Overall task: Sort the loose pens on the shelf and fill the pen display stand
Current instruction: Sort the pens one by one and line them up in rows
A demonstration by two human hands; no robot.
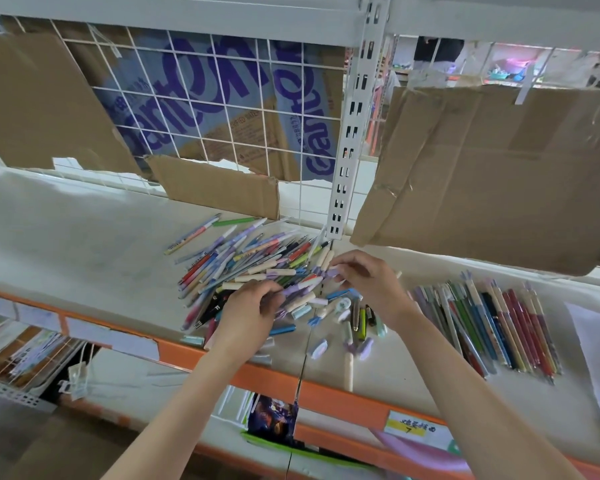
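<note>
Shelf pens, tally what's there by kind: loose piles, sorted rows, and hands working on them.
Loose pen pile: 1
Sorted pen row: 1
Hands: 2, left hand and right hand pinching a lilac pen
Total: 4
Single pens are too many and overlapped to count.

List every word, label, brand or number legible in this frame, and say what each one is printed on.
Large purple lettering, upside down, on the cardboard box behind the wire grid: brand-style, not surely readable.
Small print on that box: too small.
"7", handwritten, on the yellow shelf label; the characters above it are blurred.
"F" on black pens in the loose pen pile: barely legible.
Pale edge labels: unreadable.
</note>
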